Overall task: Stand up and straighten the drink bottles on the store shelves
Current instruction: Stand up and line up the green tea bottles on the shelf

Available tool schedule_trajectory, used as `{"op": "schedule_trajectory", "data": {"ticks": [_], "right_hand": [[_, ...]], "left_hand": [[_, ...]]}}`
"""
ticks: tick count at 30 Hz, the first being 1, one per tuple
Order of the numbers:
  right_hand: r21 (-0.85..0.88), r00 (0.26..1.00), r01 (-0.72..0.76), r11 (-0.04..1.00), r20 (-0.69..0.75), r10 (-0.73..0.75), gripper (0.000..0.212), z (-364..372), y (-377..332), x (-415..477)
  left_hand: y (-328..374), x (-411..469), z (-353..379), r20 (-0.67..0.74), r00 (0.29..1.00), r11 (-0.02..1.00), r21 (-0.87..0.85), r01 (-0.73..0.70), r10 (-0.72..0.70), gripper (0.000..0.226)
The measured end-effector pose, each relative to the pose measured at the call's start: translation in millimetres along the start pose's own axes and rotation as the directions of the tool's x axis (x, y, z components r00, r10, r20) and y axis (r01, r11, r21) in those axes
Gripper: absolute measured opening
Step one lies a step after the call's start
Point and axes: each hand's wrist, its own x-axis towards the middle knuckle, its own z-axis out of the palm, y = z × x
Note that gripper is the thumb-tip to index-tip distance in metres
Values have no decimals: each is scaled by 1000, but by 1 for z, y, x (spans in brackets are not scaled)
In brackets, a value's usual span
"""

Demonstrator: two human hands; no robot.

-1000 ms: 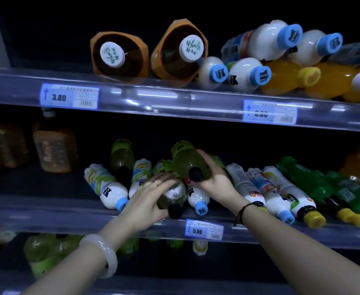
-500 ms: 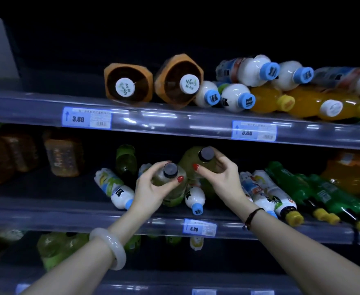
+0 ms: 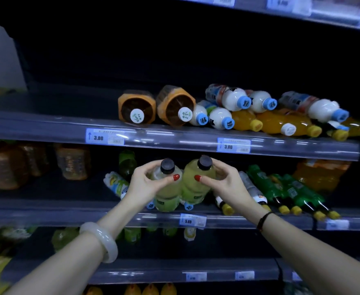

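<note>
Two pale green bottles with black caps stand side by side, nearly upright, at the front of the middle shelf [image 3: 260, 220]. My left hand [image 3: 147, 184] grips the left green bottle [image 3: 166, 194] around its shoulder. My right hand [image 3: 223, 182] grips the right green bottle [image 3: 193, 188] just below its cap. Behind them lie fallen bottles: white ones with blue caps [image 3: 115, 184] and dark green ones with yellow caps [image 3: 285, 192].
On the upper shelf [image 3: 175, 137] lie two orange-wrapped tea bottles [image 3: 136, 107], white blue-capped bottles [image 3: 228, 96] and orange juice bottles [image 3: 281, 122]. Brown bottles [image 3: 72, 160] stand at the middle shelf's left. More bottles fill the lower shelves.
Both green bottles were tipped up from lying to nearly upright and brought side by side. My view has tilted upward, so the shelves sit lower in frame.
</note>
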Motion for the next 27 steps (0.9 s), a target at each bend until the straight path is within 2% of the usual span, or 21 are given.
{"op": "schedule_trajectory", "data": {"ticks": [2,6,7,10,13,16,19,27], "right_hand": [[27,999,-36,999,34,35,39,5,-14,-7],[3,991,-125,992,53,124,36,28,-33,-25],[8,986,-155,988,58,154,37,35,-36,-30],[37,974,-221,974,48,220,42,65,-41,-48],[47,964,-265,963,14,265,57,98,-41,-66],[95,951,-309,946,19,308,49,125,-35,-80],[112,942,-336,935,48,333,41,146,-25,-89],[112,930,-369,923,40,366,46,198,66,-101]], "left_hand": [[5,-8,-12,28,999,999,-8,33,-33,44],[9,-31,-45,70,991,994,10,109,-110,68],[8,-37,-54,78,989,992,11,127,-127,68],[5,-55,-82,86,984,988,28,153,-155,47],[-3,-70,-108,108,976,982,33,188,-191,51],[-17,-83,-128,119,965,972,36,232,-235,60],[-36,-94,-141,106,957,962,45,268,-271,54],[-135,-115,-143,11,951,949,60,309,-310,41]]}}
